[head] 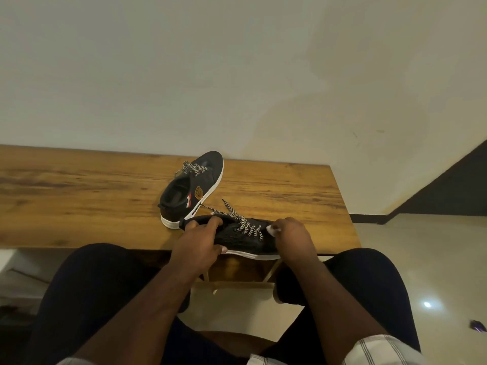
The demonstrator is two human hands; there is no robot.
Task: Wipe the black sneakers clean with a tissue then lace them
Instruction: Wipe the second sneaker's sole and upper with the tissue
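A black sneaker (247,239) with a white sole and black-and-white laces lies on its side at the near edge of the wooden table (79,196). My left hand (199,247) grips its heel end, fingers in the opening. My right hand (293,239) presses a white tissue (271,229) against the toe end. The second black sneaker (193,187) stands upright just behind, toe pointing away, with loose laces and a gold badge on its side.
The table's right edge falls off to a shiny tiled floor (434,259). A wall rises right behind the table. My knees in dark shorts sit under the near edge. A small purple object (478,325) lies on the floor at the right.
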